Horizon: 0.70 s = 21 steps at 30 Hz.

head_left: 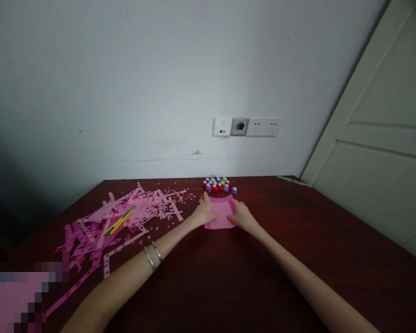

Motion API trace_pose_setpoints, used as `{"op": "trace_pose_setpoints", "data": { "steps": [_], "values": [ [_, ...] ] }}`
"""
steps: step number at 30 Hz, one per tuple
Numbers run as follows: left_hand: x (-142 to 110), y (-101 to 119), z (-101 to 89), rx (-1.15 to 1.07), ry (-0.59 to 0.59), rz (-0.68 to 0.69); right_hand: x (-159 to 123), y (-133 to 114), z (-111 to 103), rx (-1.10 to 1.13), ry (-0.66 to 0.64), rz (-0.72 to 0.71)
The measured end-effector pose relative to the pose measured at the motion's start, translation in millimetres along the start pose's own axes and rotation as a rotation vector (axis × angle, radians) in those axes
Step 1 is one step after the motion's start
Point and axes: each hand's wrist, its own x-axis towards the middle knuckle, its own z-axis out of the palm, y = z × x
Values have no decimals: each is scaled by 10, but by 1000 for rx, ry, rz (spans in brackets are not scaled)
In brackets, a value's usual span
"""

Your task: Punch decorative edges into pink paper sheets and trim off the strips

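Observation:
A pink paper sheet (222,213) lies on the dark red table (298,240), far out in front of me. My left hand (204,210) grips its left edge, fingers curled onto the paper. On the opposite edge, my right hand (241,216) holds the sheet in the same manner. Two bracelets (152,254) circle my left wrist. Just behind the sheet sits a cluster of several small craft punches (219,184) in red, purple and green.
A heap of pink paper strips and scraps (125,217) covers the table's left part, with a yellow utility knife (119,222) lying on it. Wall sockets (246,126) sit above the table's back edge. A white door (377,152) stands at the right.

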Motion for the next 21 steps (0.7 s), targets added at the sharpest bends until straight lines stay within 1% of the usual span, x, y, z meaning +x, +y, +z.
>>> {"op": "trace_pose_setpoints", "data": {
  "steps": [3,5,9,12,18,21],
  "values": [
    [-27,13,-46,186,-50,-44,-24,20,8,-54,6,19],
    [-29,11,-75,227,-39,-57,-27,35,11,-79,8,33],
    [-21,-18,-91,243,-23,-84,-7,49,7,-119,-9,29],
    [-23,-31,-86,253,-14,-78,6,52,-4,-143,-11,9],
    [-27,-16,-98,285,-38,-53,15,77,-35,-186,-13,-19],
    [-31,-14,-104,263,-41,-50,12,101,-43,-167,-7,-38]
  ]
}}
